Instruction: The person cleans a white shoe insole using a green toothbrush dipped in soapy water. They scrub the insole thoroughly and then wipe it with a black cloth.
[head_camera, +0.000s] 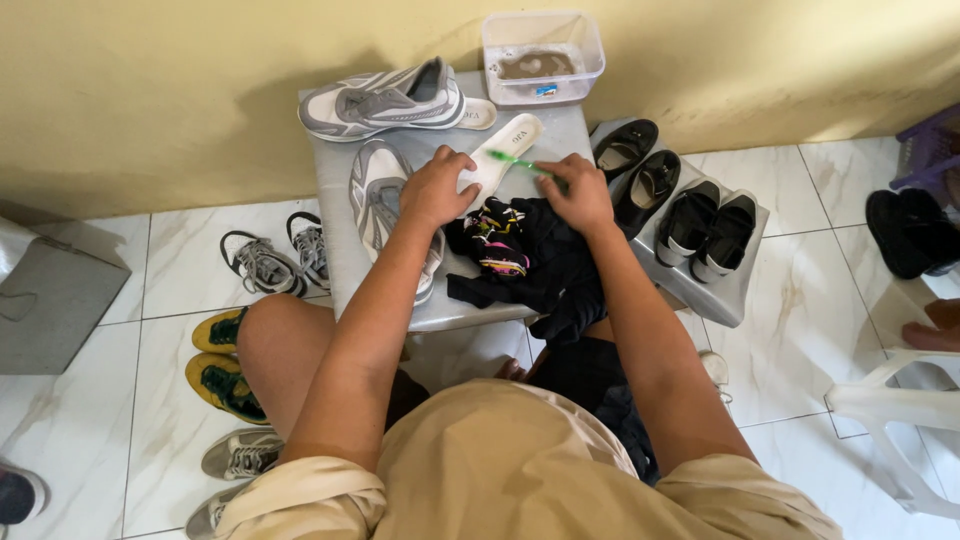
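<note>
— Pale marble-look floor tiles (800, 300) and a yellow wall frame a low grey desk (340, 270). What is happening at its centre?

— A white insole (500, 155) lies on the desk, angled toward the wall. The left hand (435, 188) presses down on its near end, fingers curled over it. The right hand (578, 192) is closed around a green toothbrush (515, 160), whose head rests across the insole's middle. The two hands sit close together, the insole between and just ahead of them.

— And around them?

— A dark cloth (545, 265) with a colourful patch is bunched directly below both hands. A grey-and-white sneaker (385, 200) lies under the left forearm, its mate (385, 100) on its side by the wall. A clear plastic tub (542, 55) holding murky water stands at the desk's far edge. Black shoes (660, 195) line a second grey surface to the right; more sneakers (275, 260) sit on the floor at left.
</note>
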